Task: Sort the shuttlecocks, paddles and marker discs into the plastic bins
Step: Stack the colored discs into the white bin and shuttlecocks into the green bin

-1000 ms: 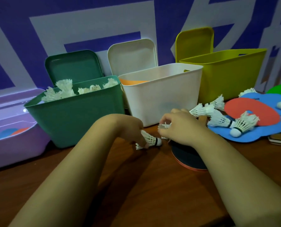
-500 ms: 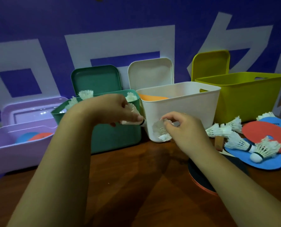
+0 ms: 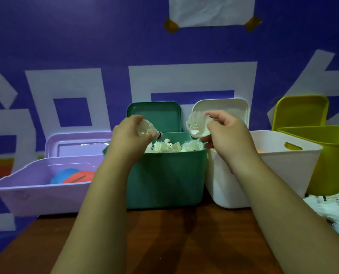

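Note:
My left hand (image 3: 128, 135) grips a white shuttlecock (image 3: 148, 129) above the left side of the green bin (image 3: 164, 178), cork pointing right. My right hand (image 3: 224, 133) holds a second white shuttlecock (image 3: 197, 127) over the bin's right side, cork down. Several shuttlecocks (image 3: 172, 147) lie heaped inside the green bin. The purple bin (image 3: 32, 194) at the left holds a blue disc (image 3: 64, 175) and a red disc (image 3: 78, 177). Something orange shows inside the white bin (image 3: 283, 175), right of the green one.
A yellow-green bin (image 3: 334, 161) stands at the far right. Lids lean on the blue wall behind each bin. More loose shuttlecocks (image 3: 330, 208) lie on the brown table (image 3: 164, 244) at the right edge.
Both hands lifted a shuttlecock each off the table and carried them up and left, from in front of the white bin to above the green bin. The view tilted upward.

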The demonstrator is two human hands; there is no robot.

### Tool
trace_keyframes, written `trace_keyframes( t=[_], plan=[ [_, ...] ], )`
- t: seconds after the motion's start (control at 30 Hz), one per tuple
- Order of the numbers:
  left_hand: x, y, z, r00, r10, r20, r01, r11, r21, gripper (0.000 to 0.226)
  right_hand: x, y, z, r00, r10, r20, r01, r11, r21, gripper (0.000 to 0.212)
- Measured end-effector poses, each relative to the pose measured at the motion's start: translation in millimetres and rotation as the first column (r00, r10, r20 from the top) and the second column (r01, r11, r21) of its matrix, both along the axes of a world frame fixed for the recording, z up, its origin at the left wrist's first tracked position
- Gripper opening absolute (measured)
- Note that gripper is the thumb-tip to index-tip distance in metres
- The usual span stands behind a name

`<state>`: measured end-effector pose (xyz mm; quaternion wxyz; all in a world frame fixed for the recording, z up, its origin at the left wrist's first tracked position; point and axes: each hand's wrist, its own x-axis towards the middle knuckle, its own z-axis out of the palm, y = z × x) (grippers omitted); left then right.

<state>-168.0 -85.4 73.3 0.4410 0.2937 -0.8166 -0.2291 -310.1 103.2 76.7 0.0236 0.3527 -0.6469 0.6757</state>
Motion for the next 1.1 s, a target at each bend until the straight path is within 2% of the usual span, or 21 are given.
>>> trace_keyframes(
  t=[0.1,0.23,0.33,0.43,0.47,0.57,0.8,0.93,1.1],
  plan=[
    [-4.8,-13.9,-7.3,0.999,0.027,0.043,-0.028,0.999,0.017,0.074,-10.1,-24.6,8.5,0.998,0.008,0.058,-0.007,1.0,-0.02,0.045],
    [-3.3,-20.9,-10.6,0.999,0.006,0.042,-0.008,0.999,0.05,0.045,-20.8,-47.9,10.2,0.995,-0.015,0.097,0.02,0.998,-0.054,0.047],
    [-3.8,-23.1,-12.2,0.999,-0.019,0.025,0.018,0.998,0.06,0.028,-25.7,-63.5,11.6,0.989,0.029,0.143,-0.019,0.997,-0.07,0.048],
    [-6.7,-20.9,-13.3,1.0,-0.02,0.024,0.018,0.998,0.056,0.025,-28.9,-75.4,8.9,0.976,0.048,0.211,-0.057,0.998,0.038,0.065],
    [-7.9,-20.1,-13.7,0.999,-0.019,0.027,0.017,0.999,0.049,0.025,-27.8,-75.0,7.0,0.98,0.015,0.197,-0.03,0.997,0.076,0.064],
    [-10.2,-22.5,-16.3,0.999,0.003,0.037,-0.005,0.999,0.041,0.026,-24.0,-71.1,0.3,0.995,-0.051,0.089,0.041,0.993,0.111,0.025],
    [-1.1,-40.8,-21.7,0.972,0.228,-0.052,-0.225,0.973,0.059,0.029,-19.7,-74.4,-12.6,0.992,-0.053,-0.112,0.07,0.986,0.152,0.03],
    [-11.3,-57.7,-11.0,0.967,0.231,0.104,-0.23,0.973,-0.024,0.027,-21.5,-75.2,-17.7,0.986,-0.035,-0.165,0.066,0.981,0.183,0.027],
    [-43.3,-88.3,19.1,0.899,0.261,0.351,-0.201,0.96,-0.197,0.035,-23.9,-78.8,-21.1,0.981,0.001,-0.192,0.037,0.98,0.195,0.027]
  ],
)
